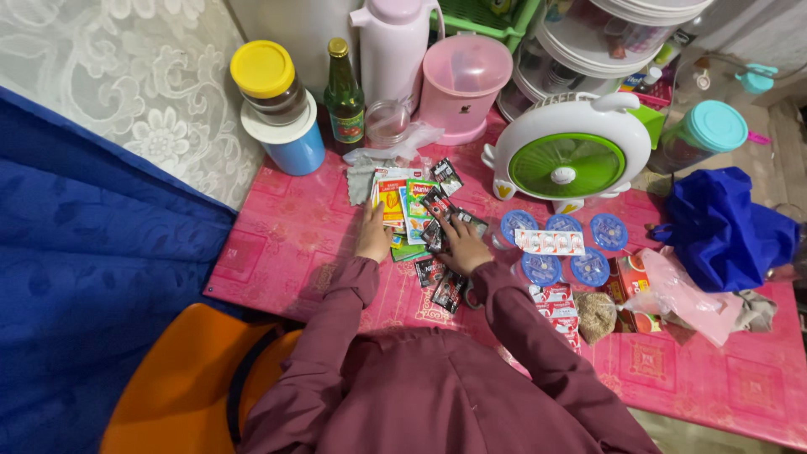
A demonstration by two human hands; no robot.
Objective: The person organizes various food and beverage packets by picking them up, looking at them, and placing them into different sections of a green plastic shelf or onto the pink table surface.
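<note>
- Two hands on a spread of sachets (418, 220) lying near the middle of the pink surface (286, 244), in front of the person.
- Left hand (372, 235): fingers flat and extended, pressing on the yellow-orange and green packets; nothing gripped.
- Right hand (463, 246): fingers spread and slightly curled over the small dark sachets; whether one is pinched underneath, I cannot tell.
- Risk, sachets: overlapping and glossy, so a sweep of either hand would likely fan them out or push some off the near edge, where a few dark ones already lie close.
- Risk, bottle (345, 92): green glass, upright, just behind the pile beside a stacked yellow-lidded jar (271, 81); a reach forward could tip either.
- Risk, cups (561, 245): blue-lidded, sealed, clustered just right of the right hand with a pill strip (549, 242) laid across them; a sleeve brushing past could knock the strip off or roll a cup.
- Risk, fan (572, 151): white and green, standing near the cups; crowding leaves little room to move things.
</note>
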